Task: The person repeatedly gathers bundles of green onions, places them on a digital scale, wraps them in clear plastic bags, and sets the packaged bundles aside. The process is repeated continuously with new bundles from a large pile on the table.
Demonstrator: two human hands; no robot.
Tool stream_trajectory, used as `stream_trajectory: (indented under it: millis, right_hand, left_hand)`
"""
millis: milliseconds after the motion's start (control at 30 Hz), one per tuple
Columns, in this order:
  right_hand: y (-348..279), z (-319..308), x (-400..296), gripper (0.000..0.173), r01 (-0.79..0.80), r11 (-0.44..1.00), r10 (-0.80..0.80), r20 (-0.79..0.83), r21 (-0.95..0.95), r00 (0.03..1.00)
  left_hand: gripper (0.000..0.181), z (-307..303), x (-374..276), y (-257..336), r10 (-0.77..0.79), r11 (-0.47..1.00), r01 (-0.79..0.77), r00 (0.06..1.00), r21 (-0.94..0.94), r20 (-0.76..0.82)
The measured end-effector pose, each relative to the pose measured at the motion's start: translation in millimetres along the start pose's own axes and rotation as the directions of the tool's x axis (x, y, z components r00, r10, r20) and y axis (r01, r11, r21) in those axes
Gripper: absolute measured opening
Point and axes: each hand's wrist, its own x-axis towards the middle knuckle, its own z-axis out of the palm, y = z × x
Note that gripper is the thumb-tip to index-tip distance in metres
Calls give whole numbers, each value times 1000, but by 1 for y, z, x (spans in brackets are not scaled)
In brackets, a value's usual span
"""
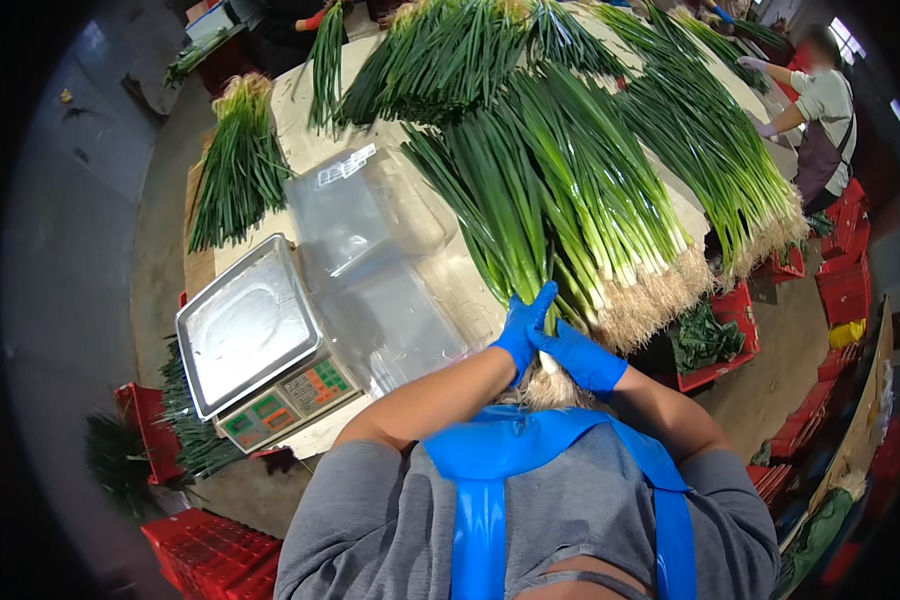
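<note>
Both my hands wear blue gloves and hold one bundle of green onions (521,247) at its white lower end, close to my blue apron. My left hand (523,330) grips the left side of the stems, and my right hand (581,358) closes on them from the right. Pale roots (551,388) hang below the hands, and the green leaves point away across the table. Just right of this bundle lies a large pile of green onions (600,180) with bushy roots. Left of my hands are stacked clear plastic bags (390,315).
A scale with a metal tray (249,326) stands at the table's left. More green onions (244,165) lie behind it, others (720,150) at the right. Red crates (214,551) are on the floor at both sides. A person in an apron (825,120) works at the far right.
</note>
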Motion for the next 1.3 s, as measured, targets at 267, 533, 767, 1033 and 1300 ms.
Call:
stream_trajectory:
  millis: [267,533,767,1033,1300]
  right_hand:
    - [-65,7,-56,47,-168,986,165,90,19,982]
    - [-157,85,-190,69,-286,834,318,-14,-472,948]
    - [-151,138,-112,58,359,264,-106,344,-895,933]
    - [-150,275,95,80,649,-118,-99,659,-752,745]
    - [-104,316,194,81,648,-282,8,674,-707,739]
  left_hand:
    - [70,-30,-48,82,9,970,142,787,-195,617]
    - [50,-100,-126,109,373,768,235,592,-595,715]
    - [58,-257,-188,128,727,589,-160,532,-792,433]
    - [57,-496,-254,132,617,287,-837,534,-466,-579]
    - [65,-584,-302,7,550,689,-302,-373,659,-747]
